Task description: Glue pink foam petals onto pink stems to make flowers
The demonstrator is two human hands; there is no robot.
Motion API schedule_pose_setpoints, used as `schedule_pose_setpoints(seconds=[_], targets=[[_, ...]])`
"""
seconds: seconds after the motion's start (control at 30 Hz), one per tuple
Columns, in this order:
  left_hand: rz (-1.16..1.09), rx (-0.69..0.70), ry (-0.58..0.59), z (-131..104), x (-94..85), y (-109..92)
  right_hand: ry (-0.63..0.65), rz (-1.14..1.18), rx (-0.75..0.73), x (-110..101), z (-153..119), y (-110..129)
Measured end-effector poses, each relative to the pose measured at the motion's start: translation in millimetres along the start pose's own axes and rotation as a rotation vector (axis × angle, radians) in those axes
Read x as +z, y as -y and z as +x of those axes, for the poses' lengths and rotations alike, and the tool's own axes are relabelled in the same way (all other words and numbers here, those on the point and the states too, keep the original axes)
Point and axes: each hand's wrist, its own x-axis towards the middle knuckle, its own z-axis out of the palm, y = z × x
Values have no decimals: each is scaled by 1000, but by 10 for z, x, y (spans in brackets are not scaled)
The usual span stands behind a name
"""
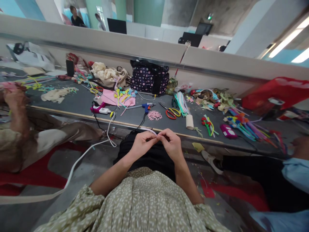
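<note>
Gently curved, the slender strip [152, 131] looks pale lilac.

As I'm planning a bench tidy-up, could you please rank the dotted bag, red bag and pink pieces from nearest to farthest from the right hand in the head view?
From the right hand:
1. Pink pieces: ahead, slightly left.
2. Dotted bag: farther back, also leftward.
3. Red bag: far right.

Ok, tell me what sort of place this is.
Probably a craft workshop, judging by the blue glue gun, the scissors with orange and yellow handles, and the bundle of fuzzy stems.
</note>
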Motion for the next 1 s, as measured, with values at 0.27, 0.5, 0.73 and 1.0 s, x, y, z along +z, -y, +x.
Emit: schedule_pose_setpoints(seconds=[0.27,0.5,0.73,1.0], targets=[[-114,-114,21,25,-37,-31,-26,-26,-105,-29,17,42],[-457,-361,146,22,-57,27,24,4,-167,-116,41,-61],[-253,-206,98,22,-32,0,75,-72,-147,-84,45,-44],[143,32,-78,2,28,-52,15,-67,-90,-54,45,-11]])
